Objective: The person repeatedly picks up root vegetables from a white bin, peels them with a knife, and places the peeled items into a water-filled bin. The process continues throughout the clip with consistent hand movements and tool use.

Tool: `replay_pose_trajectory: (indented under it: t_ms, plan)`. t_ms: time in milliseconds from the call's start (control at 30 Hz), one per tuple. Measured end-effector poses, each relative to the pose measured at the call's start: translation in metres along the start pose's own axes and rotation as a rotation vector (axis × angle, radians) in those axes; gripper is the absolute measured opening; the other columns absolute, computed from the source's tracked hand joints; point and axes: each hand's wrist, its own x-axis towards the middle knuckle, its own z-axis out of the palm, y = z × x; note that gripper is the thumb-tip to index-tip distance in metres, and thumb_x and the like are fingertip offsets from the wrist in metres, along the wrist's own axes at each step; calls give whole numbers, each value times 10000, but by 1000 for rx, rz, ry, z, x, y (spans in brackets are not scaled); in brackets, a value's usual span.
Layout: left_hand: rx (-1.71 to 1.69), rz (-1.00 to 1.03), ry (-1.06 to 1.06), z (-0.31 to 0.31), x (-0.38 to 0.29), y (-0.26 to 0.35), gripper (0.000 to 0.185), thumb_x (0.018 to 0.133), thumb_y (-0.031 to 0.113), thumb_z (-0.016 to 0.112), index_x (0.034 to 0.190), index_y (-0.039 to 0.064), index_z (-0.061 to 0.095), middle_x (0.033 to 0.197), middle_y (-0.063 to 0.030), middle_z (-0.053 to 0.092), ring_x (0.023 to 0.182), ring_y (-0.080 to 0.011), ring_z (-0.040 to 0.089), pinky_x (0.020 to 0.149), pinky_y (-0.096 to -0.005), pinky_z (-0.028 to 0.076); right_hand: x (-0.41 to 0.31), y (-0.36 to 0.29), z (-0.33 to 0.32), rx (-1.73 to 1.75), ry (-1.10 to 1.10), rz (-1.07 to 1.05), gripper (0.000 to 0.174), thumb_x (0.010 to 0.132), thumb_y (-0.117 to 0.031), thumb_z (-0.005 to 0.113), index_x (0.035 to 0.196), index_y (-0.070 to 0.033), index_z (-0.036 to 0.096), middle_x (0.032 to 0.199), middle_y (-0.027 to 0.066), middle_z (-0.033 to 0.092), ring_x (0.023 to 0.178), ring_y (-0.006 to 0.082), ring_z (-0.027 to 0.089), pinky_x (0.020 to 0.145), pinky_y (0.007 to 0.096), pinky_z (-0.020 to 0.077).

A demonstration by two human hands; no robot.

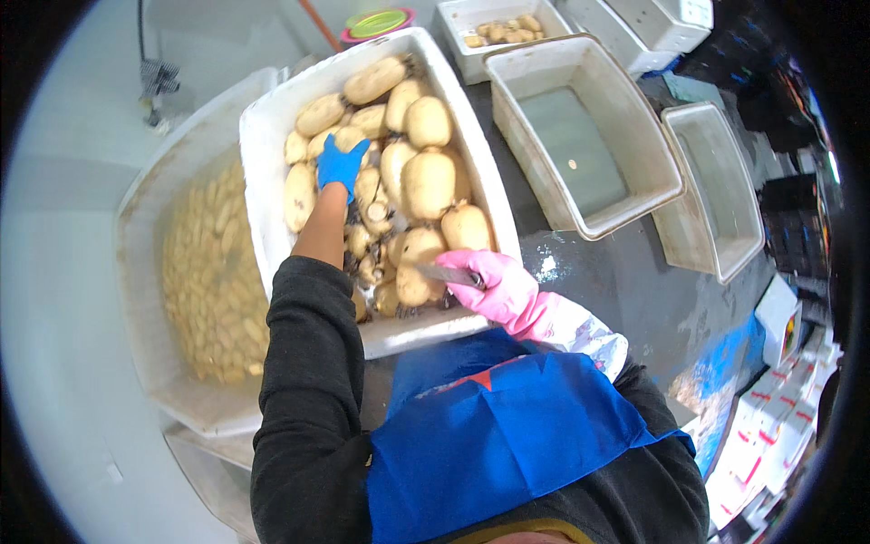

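My left hand (340, 165), in a blue glove, reaches into a white foam box (503, 224) of pale lotus root sections (429, 183). Its thumb and fingers are spread over the roots near the box's left side, and I see nothing gripped in it. A pink rubber glove covers my right hand (499, 285), which is closed around a knife (445, 273) at the box's near right corner. The blade points left, over a thick root (416, 282). Dark bits lie among the roots, and several smaller root ends (376, 212) show cut faces.
Left of the box, a large tub (146, 272) holds many small pale pieces under cloudy water. Two whitish tubs (499, 102) (737, 197) stand on the wet floor at right. Behind are another foam box (469, 64) with roots and colored baskets (377, 24).
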Motion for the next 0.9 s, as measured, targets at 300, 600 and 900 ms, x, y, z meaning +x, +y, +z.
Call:
replay_pose_trajectory:
  t_ms: [300,600,900]
  plan:
    - [-917,-315,-426,-30,-24,-17,621,858,356,714,1352,30,523,1206,-126,621,1080,-264,616,875,-418,548,-2,9,2,81,-3,40,294,885,-179,671,1162,-80,676,901,130,715,847,263,711,761,341,560]
    - [-1030,-156,-266,-94,-194,-23,539,850,176,741,1315,-1,534,1232,-122,624,1135,-260,626,960,-399,536,19,-14,9,45,-90,233,279,919,-312,683,1014,-52,716,764,145,683,721,255,687,670,342,543]
    - [-413,275,-126,-121,-255,-8,873,683,205,905,1406,27,451,1247,-136,618,1120,-226,620,968,-355,511,84,-55,41,-477,-155,-270,181,831,-273,694,844,-93,695,744,148,654,684,368,634,601,416,508]
